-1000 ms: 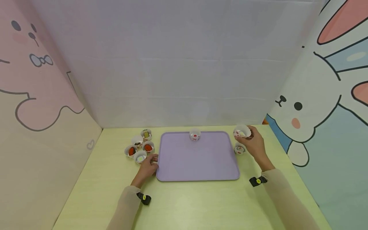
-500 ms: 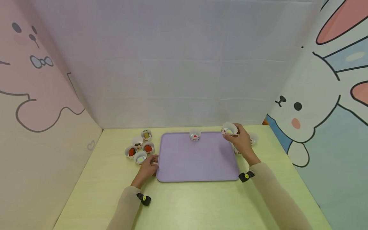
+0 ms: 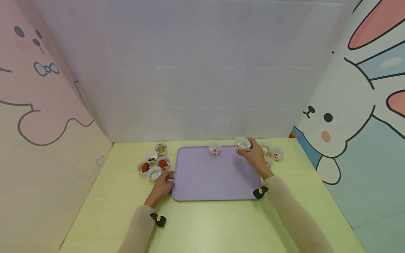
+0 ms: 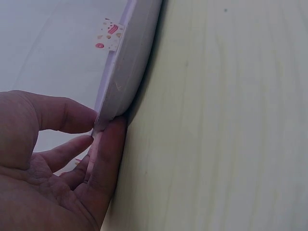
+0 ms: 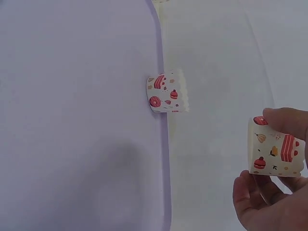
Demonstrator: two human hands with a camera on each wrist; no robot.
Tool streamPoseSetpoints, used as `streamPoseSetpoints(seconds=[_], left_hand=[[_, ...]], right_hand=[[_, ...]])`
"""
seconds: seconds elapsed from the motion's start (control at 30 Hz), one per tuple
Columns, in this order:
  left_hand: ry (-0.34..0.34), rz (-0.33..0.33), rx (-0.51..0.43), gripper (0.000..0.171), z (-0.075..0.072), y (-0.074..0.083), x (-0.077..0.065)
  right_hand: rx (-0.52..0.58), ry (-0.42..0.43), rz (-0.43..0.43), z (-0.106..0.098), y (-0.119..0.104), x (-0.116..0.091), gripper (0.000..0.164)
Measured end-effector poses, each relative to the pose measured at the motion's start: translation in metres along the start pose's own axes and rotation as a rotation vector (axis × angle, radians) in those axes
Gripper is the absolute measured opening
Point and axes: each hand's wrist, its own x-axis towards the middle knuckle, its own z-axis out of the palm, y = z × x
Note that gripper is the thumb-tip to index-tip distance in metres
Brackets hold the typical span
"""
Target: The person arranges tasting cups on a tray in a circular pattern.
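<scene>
My right hand holds a white paper baking cup above the far right part of the purple tray. In the right wrist view, thumb and fingers grip this cup, printed with cakes and sweets. Another printed cup stands on the tray near its far edge; in the head view, this cup has something small and red showing in it. At the tray's left edge is my left hand. The left wrist view shows its thumb and fingers pinching the tray rim.
Left of the tray, several cups stand close together, among them one with a red piece and one with a green piece. Right of it stand three more cups, one partly behind my right hand. A white cloth wall rises behind the table.
My right hand has carried its cup leftward from beyond the tray's right edge to over the tray. The cups at the right have come into view. The left hand stays at the rim.
</scene>
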Motion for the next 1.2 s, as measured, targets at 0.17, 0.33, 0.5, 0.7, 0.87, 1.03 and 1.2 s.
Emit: streamPoseSetpoints(seconds=[0.17,0.33,0.5,0.7,0.87,1.03,1.2], left_hand=[[0.002,-0.009,-0.003,0.055,0.0,0.0,0.0],[0.003,-0.01,-0.009,0.054,0.001,-0.001,0.0],[0.009,-0.001,0.0,0.055,0.001,0.0,-0.001],[0.01,0.025,0.014,0.055,-0.001,0.001,-0.002],[0.009,0.017,0.008,0.055,0.0,0.0,-0.001],[0.014,0.018,0.017,0.054,0.0,0.0,-0.001],[0.007,0.013,0.002,0.055,0.0,-0.001,0.0]], right_hand=[[-0.005,-0.059,0.014,0.012,0.005,0.005,0.079],[-0.015,-0.066,0.031,0.024,0.012,0.01,0.077],[-0.041,-0.058,0.006,0.035,0.018,0.016,0.073],[-0.102,-0.037,-0.014,0.044,0.021,0.02,0.07],[-0.075,-0.052,0.019,0.053,0.026,0.022,0.069],[-0.09,-0.058,0.038,0.06,0.03,0.024,0.067],[-0.113,-0.064,0.042,0.065,0.033,0.027,0.065]])
